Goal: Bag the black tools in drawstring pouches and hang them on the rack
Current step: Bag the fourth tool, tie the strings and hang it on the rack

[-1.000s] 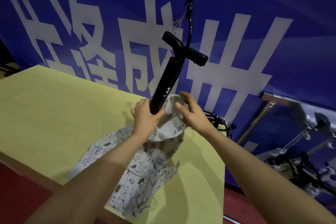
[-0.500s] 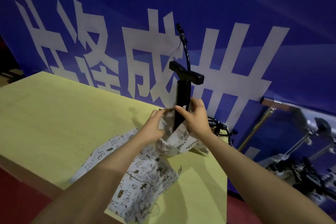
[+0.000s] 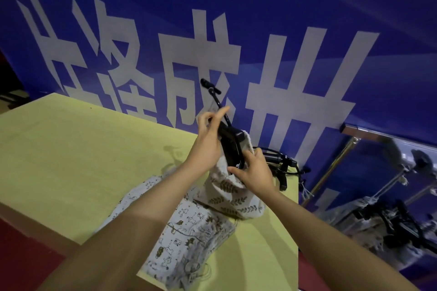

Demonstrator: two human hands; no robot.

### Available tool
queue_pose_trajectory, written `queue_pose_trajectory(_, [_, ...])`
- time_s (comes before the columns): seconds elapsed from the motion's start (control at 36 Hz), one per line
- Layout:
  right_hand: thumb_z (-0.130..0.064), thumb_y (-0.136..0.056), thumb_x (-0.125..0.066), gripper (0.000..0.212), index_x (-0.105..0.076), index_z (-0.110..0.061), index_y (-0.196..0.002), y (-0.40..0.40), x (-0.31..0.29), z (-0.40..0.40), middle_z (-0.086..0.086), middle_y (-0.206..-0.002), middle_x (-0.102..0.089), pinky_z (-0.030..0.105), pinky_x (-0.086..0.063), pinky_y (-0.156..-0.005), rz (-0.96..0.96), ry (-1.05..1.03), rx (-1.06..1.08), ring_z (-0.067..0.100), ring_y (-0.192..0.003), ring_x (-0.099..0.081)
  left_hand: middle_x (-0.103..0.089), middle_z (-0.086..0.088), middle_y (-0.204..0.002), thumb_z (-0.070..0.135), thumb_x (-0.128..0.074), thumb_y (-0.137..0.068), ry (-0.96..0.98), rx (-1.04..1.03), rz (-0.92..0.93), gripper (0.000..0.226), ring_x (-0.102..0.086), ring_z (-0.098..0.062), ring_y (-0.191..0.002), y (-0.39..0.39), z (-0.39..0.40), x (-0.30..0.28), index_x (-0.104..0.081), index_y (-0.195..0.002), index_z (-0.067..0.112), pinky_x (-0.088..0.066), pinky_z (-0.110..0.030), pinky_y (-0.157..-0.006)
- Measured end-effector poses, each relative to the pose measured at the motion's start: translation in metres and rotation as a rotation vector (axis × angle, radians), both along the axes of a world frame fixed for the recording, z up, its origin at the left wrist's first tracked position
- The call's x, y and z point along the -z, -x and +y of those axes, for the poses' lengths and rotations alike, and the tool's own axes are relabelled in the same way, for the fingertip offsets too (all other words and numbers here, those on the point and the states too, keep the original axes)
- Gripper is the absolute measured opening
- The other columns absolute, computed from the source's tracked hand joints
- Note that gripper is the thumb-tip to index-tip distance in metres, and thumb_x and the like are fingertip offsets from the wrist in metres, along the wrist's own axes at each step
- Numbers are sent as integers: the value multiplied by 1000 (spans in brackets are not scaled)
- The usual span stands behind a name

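Yellow table (image 3: 59,149) fills the left side, with a cartoon-print pouch (image 3: 189,231) lying flat near its front edge, partly under the left forearm. That arm reaches in from the bottom left, up and across the table, wrist cocked back. The left hand (image 3: 208,142) sits against the pump's (image 3: 230,146) black T-handle, with the index finger sticking straight up and the other fingers curled; whether they actually grip the handle I can't tell from this angle. The pump is mostly down inside a leaf-print pouch (image 3: 233,194) standing on the table, only the handle and thin hose poking out the top. The right arm comes in from the bottom right, and the right hand (image 3: 254,170) pinches the pouch's rim, thumb pointing left across the opening, fingers curled over the cloth. Just past it, more black tools (image 3: 281,163) lie at the table's far right corner. Further right, a metal rack (image 3: 350,149) stands against the blue banner (image 3: 307,7).
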State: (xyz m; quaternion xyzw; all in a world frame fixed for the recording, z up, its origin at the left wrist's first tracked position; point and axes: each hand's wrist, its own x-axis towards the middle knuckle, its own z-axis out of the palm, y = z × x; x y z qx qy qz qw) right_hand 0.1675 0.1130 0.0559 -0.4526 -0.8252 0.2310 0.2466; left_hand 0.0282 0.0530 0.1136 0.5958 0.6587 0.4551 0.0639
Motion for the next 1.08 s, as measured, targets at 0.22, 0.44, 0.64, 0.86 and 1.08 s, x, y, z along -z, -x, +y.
queue_pose_trajectory(0.22, [-9, -88, -52, 36, -47, -20, -121, -20, -2, 10, 1, -109, -41, 31, -46, -81, 110, 31, -131, 16, -97, -48, -27, -3, -145, -12, -45, -87, 155, -80, 65, 51, -50, -26, -116, 2, 5, 9, -46, -131, 15, -45, -32, -96])
queue_pose_trajectory(0.44, [-4, -91, -55, 19, -62, -7, -109, -30, -15, 24, 8, -107, -59, 12, -38, -74, 218, -6, 32, 21, -93, -56, -44, -5, -127, -13, -47, -84, 97, -132, 143, 37, -48, -28, -109, 1, 12, 6, -54, -112, 9, -47, -39, -88])
queue_pose_trajectory(0.64, [-25, -96, -54, 21, -70, -14, -103, -26, -53, 30, 4, -100, -66, 23, -40, -74, 244, -155, 48, 15, -89, -58, -49, -8, -111, -7, -50, -88, 5, -135, 236, 22, -46, -27, -105, -13, 21, -1, -59, -105, 4, -49, -40, -78])
queue_pose_trajectory(0.86, [-21, -92, -60, 17, -65, -13, -106, -38, -79, 37, -4, -75, -60, 14, -46, -59, 396, 38, -43, 9, -68, -58, -49, -7, -115, -6, -36, -93, 10, 33, 168, 29, -50, -25, -102, -27, 24, -9, -57, -111, 3, -44, -35, -85])
queue_pose_trajectory(1.08, [-6, -94, -53, 18, -61, -12, -109, -55, -82, 32, 0, -72, -62, 15, -47, -52, 504, 261, -100, -1, -54, -58, -31, -3, -125, 37, -51, -92, 182, 140, 208, 44, -38, -21, -113, -53, 23, -11, -41, -128, 14, -40, -37, -98])
